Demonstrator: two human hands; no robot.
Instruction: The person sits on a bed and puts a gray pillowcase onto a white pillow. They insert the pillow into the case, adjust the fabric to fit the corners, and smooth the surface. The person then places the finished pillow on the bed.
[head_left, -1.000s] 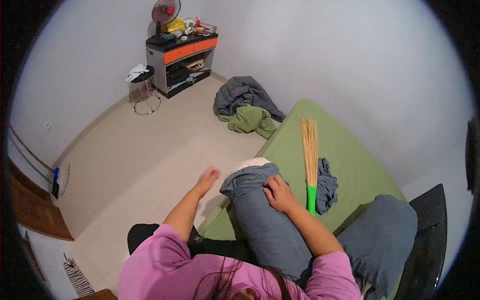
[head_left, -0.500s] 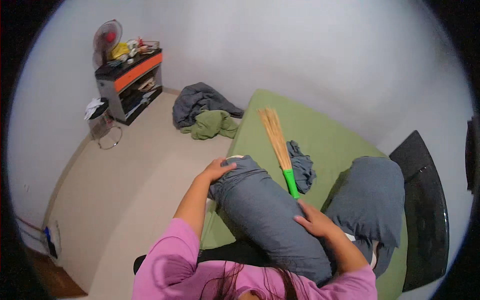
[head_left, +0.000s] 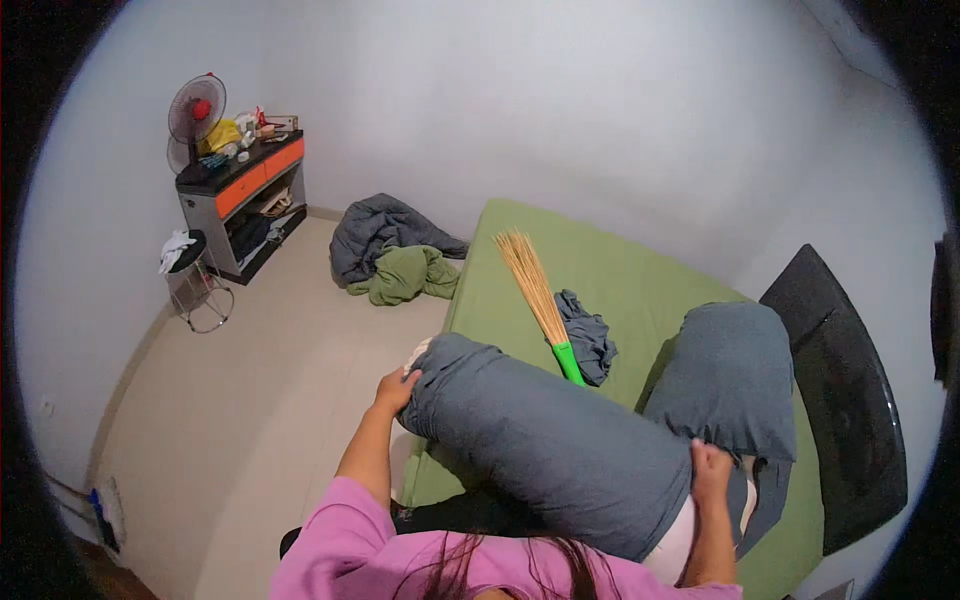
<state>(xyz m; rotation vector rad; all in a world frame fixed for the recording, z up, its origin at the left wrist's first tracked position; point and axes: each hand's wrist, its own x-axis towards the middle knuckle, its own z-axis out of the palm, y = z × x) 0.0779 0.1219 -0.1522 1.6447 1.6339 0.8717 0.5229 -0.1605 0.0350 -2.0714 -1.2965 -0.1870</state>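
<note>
A long bolster in a grey cover (head_left: 540,440) lies slantwise before me, over the near edge of the bed. At its left end my left hand (head_left: 397,390) grips the covered end, thumb on top; some pale fabric shows there. My right hand (head_left: 710,468) is closed in a fist on the cover's edge at the other end, where the white inner bolster (head_left: 672,540) is bare. Just beyond the bolster, a stick broom (head_left: 535,295) with a green handle rests beside a crumpled grey cloth (head_left: 588,338).
The bed (head_left: 610,250) has a green sheet, a grey pillow (head_left: 725,365) and a black headboard (head_left: 845,400) on the right. Grey bedding (head_left: 380,235) and a green cloth (head_left: 405,275) lie on the floor. Farther left stand a cabinet (head_left: 240,195), a fan (head_left: 197,108) and a stool (head_left: 200,295).
My right hand has gone from the bolster's side to its right end and closed on the cover. My left hand is lower on the left end. The white inner bolster now shows.
</note>
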